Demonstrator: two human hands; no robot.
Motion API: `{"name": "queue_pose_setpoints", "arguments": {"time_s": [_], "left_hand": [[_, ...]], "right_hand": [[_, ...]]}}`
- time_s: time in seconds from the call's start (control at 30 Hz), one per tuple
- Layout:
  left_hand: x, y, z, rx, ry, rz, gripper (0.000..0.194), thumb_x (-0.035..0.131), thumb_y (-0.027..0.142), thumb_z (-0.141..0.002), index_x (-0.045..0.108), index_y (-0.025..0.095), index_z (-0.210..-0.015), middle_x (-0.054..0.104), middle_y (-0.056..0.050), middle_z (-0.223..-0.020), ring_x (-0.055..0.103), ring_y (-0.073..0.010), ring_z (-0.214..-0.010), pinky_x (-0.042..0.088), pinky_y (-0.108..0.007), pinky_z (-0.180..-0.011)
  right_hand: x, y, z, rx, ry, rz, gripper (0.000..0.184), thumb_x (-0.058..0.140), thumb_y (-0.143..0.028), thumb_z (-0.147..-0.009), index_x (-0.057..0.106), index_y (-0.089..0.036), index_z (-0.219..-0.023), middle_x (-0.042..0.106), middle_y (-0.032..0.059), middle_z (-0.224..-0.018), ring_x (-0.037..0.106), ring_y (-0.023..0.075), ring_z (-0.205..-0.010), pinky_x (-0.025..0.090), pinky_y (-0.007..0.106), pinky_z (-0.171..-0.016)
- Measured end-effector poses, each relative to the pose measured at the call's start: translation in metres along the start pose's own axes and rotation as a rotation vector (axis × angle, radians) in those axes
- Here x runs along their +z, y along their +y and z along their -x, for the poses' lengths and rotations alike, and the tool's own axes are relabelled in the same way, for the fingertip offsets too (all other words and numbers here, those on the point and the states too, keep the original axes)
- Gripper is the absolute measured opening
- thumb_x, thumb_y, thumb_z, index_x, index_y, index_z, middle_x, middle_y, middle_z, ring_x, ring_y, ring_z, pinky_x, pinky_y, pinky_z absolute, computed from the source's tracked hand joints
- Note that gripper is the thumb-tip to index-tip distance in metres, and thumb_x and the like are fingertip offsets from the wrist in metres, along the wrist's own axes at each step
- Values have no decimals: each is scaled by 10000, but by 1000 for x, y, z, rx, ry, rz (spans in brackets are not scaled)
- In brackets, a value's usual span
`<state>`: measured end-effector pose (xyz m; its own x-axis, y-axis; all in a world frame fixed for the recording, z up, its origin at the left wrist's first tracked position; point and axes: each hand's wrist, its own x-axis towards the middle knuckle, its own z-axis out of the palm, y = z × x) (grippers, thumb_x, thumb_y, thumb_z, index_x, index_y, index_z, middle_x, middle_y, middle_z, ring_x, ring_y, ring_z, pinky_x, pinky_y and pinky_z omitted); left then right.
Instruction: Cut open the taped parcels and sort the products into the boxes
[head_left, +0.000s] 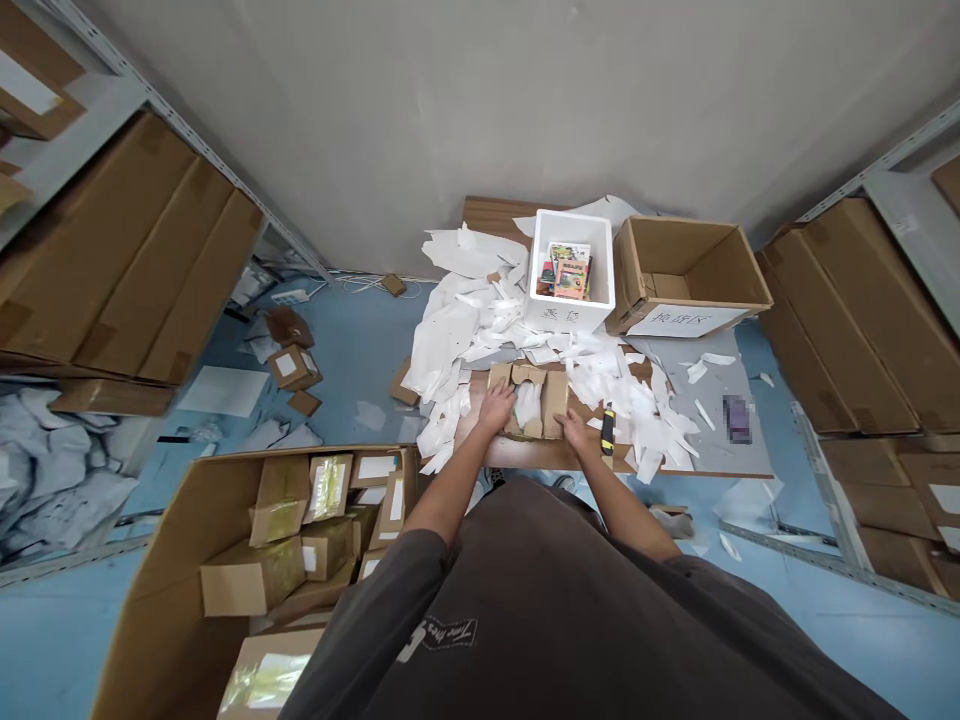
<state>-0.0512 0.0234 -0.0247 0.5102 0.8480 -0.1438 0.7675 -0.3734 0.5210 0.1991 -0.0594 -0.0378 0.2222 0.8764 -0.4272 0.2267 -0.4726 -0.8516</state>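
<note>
Laying left hand [496, 408] over the left side of a small open box [529, 402], touching its right side with right hand [574, 430], whether pinching or pressing unclear. Set near the table's [510, 456] front edge, opening upward, flaps spread left and right, long axis hard to tell. Crowded by torn paper [450, 335], with box cutter [607, 430] rightward, foam box [570, 318] and large carton [694, 262] beyond.

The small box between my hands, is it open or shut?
Open: the small box has its flaps spread, with white material showing inside.
</note>
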Motion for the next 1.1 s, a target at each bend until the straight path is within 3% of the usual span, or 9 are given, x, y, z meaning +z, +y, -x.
{"name": "queue_pose_setpoints", "arguments": {"time_s": [0.2, 0.3, 0.4, 0.5, 0.63, 0.8, 0.87, 0.97, 1.1], "left_hand": [[-4, 14, -23, -105, -122, -127, 290, 711, 92, -865, 843, 165, -1112, 644, -224, -1514, 312, -411, -1636, 342, -609, -1284], [-8, 12, -19, -79, -209, -137, 241, 832, 200, -804, 860, 189, -1043, 647, -170, -1545, 257, -430, -1658, 333, -569, -1304], [-8, 9, -11, -25, -289, -114, 124, 788, 291, -870, 857, 215, -940, 628, -100, -1600, 141, -417, -1700, 271, -578, -1337], [-3, 12, -11, -83, -258, -108, 201, 703, 229, -914, 860, 198, -1036, 574, -112, -1659, 113, -410, -1711, 243, -616, -1341], [-1, 16, -19, -142, -245, -141, 315, 703, 166, -862, 862, 192, -1132, 660, -164, -1552, 134, -422, -1708, 262, -648, -1329], [-15, 10, -15, -59, -223, -24, 303, 609, 362, -1023, 865, 226, -933, 694, -86, -1528, 235, -322, -1698, 299, -505, -1361], [-18, 9, -7, -45, -220, 25, 306, 671, 456, -1012, 844, 243, -874, 730, -66, -1475, 285, -289, -1682, 288, -466, -1370], [-14, 15, 8, -73, -193, 51, 279, 845, 526, -891, 836, 247, -896, 721, -85, -1483, 347, -317, -1653, 278, -487, -1369], [-3, 26, 30, -58, -169, 26, 315, 913, 527, -833, 832, 243, -943, 531, -82, -1699, 235, -397, -1693, 259, -554, -1366]], "right_hand": [[-6, 9, 4, 168, -128, -266, 250, 749, -473, -840, 651, -251, -898, 796, 65, -882, 728, 286, -945, 598, 386, -857], [-1, 9, 4, 153, -124, -314, 319, 787, -518, -819, 681, -242, -936, 799, 62, -897, 730, 290, -928, 610, 411, -864], [-1, 13, 7, 154, -109, -334, 372, 781, -566, -821, 676, -239, -965, 800, 71, -925, 745, 292, -948, 617, 413, -865], [-1, 16, 8, 178, -137, -321, 420, 770, -613, -821, 664, -242, -987, 801, 67, -943, 755, 280, -921, 629, 396, -813], [1, 18, 3, 203, -146, -304, 427, 787, -623, -819, 653, -245, -964, 799, 63, -931, 744, 270, -882, 626, 380, -766], [-2, 25, 1, 256, -136, -376, 395, 807, -577, -797, 639, -248, -938, 799, 58, -939, 748, 258, -867, 626, 361, -730], [-3, 28, 1, 262, -133, -375, 385, 796, -563, -799, 650, -246, -959, 799, 51, -948, 749, 248, -856, 623, 349, -722], [-2, 30, 2, 240, -148, -332, 405, 777, -588, -807, 658, -240, -979, 799, 47, -964, 749, 242, -870, 615, 335, -732], [2, 28, 3, 207, -115, -246, 429, 735, -610, -842, 663, -235, -1038, 791, 60, -985, 739, 265, -913, 613, 361, -790]]}}
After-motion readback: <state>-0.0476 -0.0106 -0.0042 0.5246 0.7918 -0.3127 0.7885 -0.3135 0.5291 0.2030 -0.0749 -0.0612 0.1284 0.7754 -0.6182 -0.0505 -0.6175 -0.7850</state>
